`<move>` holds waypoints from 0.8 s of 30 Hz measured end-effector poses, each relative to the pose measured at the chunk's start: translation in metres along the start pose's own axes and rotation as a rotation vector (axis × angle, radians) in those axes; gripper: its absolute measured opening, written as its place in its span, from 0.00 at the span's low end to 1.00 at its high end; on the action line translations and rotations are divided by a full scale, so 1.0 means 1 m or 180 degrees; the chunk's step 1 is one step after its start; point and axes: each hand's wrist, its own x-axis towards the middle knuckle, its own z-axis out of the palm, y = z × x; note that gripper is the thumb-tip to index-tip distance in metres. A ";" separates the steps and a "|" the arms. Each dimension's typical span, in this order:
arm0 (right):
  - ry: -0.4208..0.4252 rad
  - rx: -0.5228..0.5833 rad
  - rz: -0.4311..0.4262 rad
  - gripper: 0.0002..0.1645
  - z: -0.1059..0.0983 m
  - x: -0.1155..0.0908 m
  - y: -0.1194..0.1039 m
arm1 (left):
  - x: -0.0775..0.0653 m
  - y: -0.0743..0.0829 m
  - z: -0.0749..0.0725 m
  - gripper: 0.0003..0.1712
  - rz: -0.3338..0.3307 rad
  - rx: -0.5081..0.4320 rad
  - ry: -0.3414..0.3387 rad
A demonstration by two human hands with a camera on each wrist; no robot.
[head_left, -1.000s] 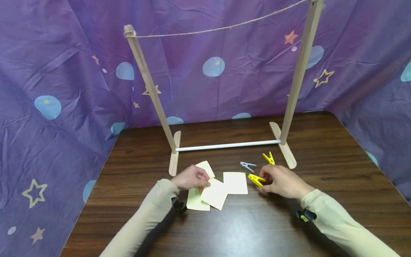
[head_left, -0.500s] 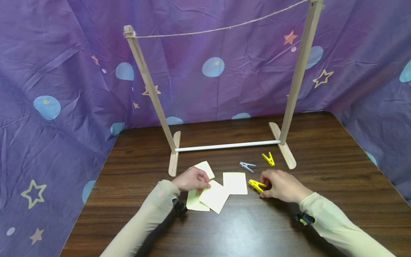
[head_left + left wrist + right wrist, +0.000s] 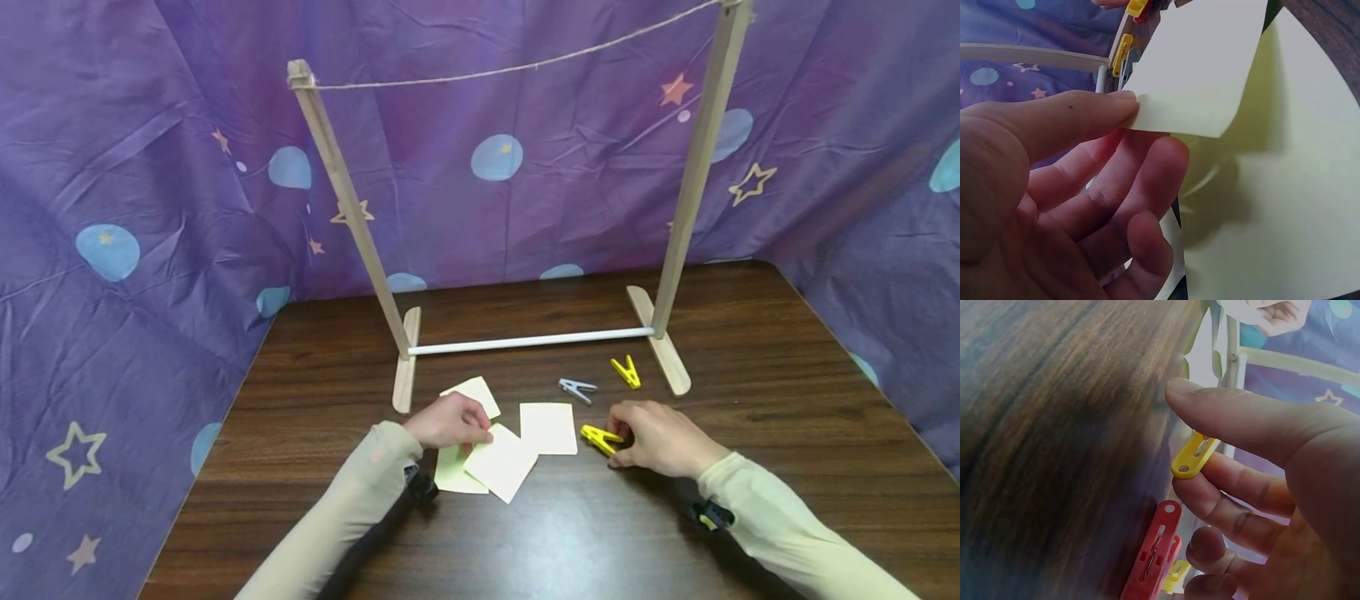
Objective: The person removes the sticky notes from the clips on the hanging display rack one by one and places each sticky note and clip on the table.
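My left hand (image 3: pixel 450 421) pinches the edge of a pale yellow square paper sheet (image 3: pixel 501 465) between thumb and fingers. In the left wrist view this sheet (image 3: pixel 1204 69) is lifted at my thumb, over another sheet (image 3: pixel 1285 206). A third sheet (image 3: pixel 468 396) lies just behind the hand, and one more (image 3: pixel 549 429) to its right. My right hand (image 3: pixel 663 437) holds a yellow clothespin (image 3: pixel 602 439) low at the table. The right wrist view shows that clothespin (image 3: pixel 1194 456) between thumb and index finger. A red clothespin (image 3: pixel 1154 550) lies under this hand, hidden in the head view.
A grey clothespin (image 3: pixel 577 388) and another yellow clothespin (image 3: pixel 626 372) lie behind my right hand. Behind them stands a wooden frame (image 3: pixel 693 175) with a white bottom rod (image 3: pixel 532 341) and a string (image 3: pixel 450 79) across its top. A purple curtain (image 3: pixel 420 200) hangs at the back.
My right hand has drawn the yellow clothespin slightly toward me, uncovering the other yellow one. The sheet in my left hand has shifted a little toward me.
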 end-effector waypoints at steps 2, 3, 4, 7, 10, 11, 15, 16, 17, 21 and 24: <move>0.0010 -0.0012 -0.0009 0.20 0.001 0.000 0.000 | -0.001 0.001 0.000 0.05 -0.0013 -0.0026 -0.0011; 0.0017 -0.0015 -0.0016 0.20 0.001 0.000 0.001 | -0.001 0.002 0.001 0.05 -0.0014 -0.0027 -0.0010; 0.0023 -0.0016 -0.0021 0.20 0.002 0.000 0.001 | -0.001 0.002 0.001 0.05 -0.0017 -0.0029 -0.0006; 0.0030 -0.0024 -0.0029 0.20 0.003 0.000 0.002 | -0.002 0.003 0.001 0.05 -0.0018 -0.0033 -0.0005; 0.0009 -0.0019 -0.0017 0.20 0.003 0.000 0.002 | -0.002 0.003 0.002 0.05 -0.0017 -0.0004 -0.0011; -0.0004 -0.0020 -0.0003 0.20 0.004 0.000 0.002 | -0.002 0.003 0.002 0.05 -0.0019 0.0007 -0.0014; -0.0046 -0.0016 0.0027 0.20 0.004 0.001 0.001 | -0.001 0.001 0.003 0.05 -0.0040 0.0037 -0.0011; -0.0049 -0.0020 0.0030 0.20 0.004 0.001 0.001 | -0.001 0.001 0.003 0.05 -0.0049 0.0039 -0.0007; -0.0048 -0.0024 0.0031 0.20 0.005 0.001 0.001 | -0.001 0.001 0.004 0.05 -0.0056 0.0051 -0.0002; -0.0039 -0.0026 0.0020 0.20 0.006 0.000 0.001 | 0.000 0.000 0.005 0.05 -0.0069 0.0116 0.0008; -0.0046 -0.0021 0.0026 0.20 0.006 0.000 0.001 | 0.000 0.000 0.005 0.05 -0.0072 0.0132 0.0006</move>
